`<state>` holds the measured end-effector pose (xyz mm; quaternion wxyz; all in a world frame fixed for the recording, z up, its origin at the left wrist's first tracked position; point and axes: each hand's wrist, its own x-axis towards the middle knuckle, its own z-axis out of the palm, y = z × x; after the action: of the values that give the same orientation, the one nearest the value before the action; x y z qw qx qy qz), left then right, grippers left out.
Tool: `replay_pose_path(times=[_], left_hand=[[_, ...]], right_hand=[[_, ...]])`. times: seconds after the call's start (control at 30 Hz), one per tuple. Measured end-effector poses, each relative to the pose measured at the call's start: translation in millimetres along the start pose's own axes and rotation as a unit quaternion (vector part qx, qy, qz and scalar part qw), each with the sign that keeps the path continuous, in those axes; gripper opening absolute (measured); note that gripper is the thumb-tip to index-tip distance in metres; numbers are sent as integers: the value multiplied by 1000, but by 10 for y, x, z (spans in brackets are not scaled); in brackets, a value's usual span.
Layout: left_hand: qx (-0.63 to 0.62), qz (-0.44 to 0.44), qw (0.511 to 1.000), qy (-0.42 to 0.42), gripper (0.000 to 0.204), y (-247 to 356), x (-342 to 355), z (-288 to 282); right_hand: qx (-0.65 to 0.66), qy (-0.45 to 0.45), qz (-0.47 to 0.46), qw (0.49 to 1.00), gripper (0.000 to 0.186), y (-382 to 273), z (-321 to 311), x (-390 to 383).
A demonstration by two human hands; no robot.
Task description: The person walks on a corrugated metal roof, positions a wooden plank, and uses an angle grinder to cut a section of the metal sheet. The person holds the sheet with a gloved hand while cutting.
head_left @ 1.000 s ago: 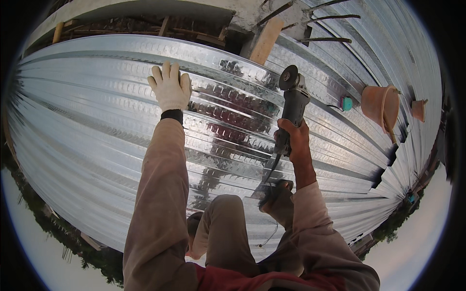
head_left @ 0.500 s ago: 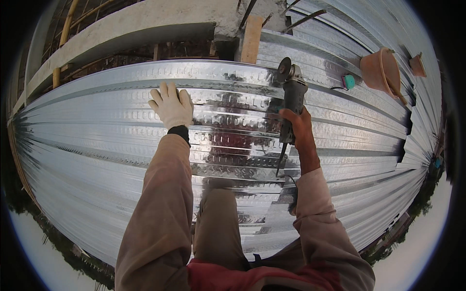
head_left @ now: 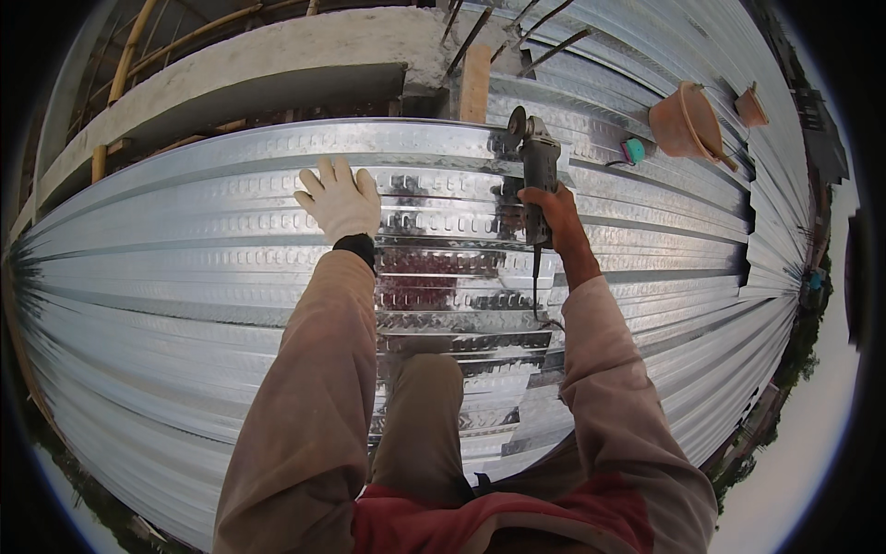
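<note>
My left hand (head_left: pixel 341 201), in a whitish work glove with a black cuff, lies open with spread fingers on the ribbed, shiny metal decking (head_left: pixel 249 222). To its right, my bare right hand (head_left: pixel 554 214) is wrapped round the dark body of an angle grinder (head_left: pixel 540 166). The grinder stands lengthwise in view, its cutting disc (head_left: pixel 518 121) at the far end near the decking's far edge. Whether the disc touches the metal I cannot tell. A power cord (head_left: pixel 535 277) runs from its near end toward me.
A concrete beam (head_left: pixel 277 55) borders the decking at the far left, beside a wooden plank (head_left: pixel 475 83) and steel bars (head_left: pixel 469 42). At the far right stand an orange bucket (head_left: pixel 678 120), a smaller bucket (head_left: pixel 752 108) and a green object (head_left: pixel 633 151). My knee (head_left: pixel 425 397) is near.
The view has shifted, so the buckets and beam appear farther left. In view, the grinder in my right hand sits slightly left and nearer the top; my left hand appears slightly right.
</note>
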<state>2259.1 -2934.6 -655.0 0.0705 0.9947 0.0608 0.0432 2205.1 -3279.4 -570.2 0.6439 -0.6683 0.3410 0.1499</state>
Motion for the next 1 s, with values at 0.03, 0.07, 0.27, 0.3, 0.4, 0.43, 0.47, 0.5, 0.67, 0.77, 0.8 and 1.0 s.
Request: replay_pose_path(times=[0.03, 0.07, 0.27, 0.3, 0.4, 0.43, 0.47, 0.5, 0.67, 0.77, 0.8, 1.0], left_hand=[[5, 2, 1000, 6, 47, -4, -3, 1], [11, 4, 1000, 11, 48, -26, -8, 1], [8, 12, 1000, 17, 48, -48, -1, -2], [2, 13, 1000, 14, 47, -48, 9, -20], [-18, 13, 1000, -3, 44, -23, 33, -55], [-23, 11, 1000, -15, 44, -11, 38, -63], [-26, 8, 999, -25, 43, -22, 46, -60], [-23, 9, 999, -20, 43, -32, 59, -53], [-2, 22, 999, 22, 42, -52, 83, -42], [-25, 15, 1000, 4, 43, -29, 110, -63], [-27, 11, 1000, -6, 43, -30, 118, -77], [-30, 11, 999, -2, 43, -43, 146, -93]], right_hand=[[5, 5, 6, 1000, 40, -8, 26, -11], [10, 9, 13, 1000, 41, -17, 59, -19], [-4, 15, 33, 999, 42, -33, 84, 3], [-3, 18, 35, 999, 42, -27, 87, 16], [-15, 26, 40, 999, 44, 16, 36, 71], [-27, 27, 42, 998, 45, 29, 3, 95], [-37, 26, 44, 998, 46, 5, 21, 106], [-41, 28, 48, 998, 46, -19, 36, 114], [-27, 31, 52, 998, 47, -114, 110, 109], [-57, 39, 57, 996, 46, -151, 109, 136], [-51, 33, 58, 996, 46, -159, 106, 132], [-61, 35, 50, 996, 43, -171, 134, 124]])
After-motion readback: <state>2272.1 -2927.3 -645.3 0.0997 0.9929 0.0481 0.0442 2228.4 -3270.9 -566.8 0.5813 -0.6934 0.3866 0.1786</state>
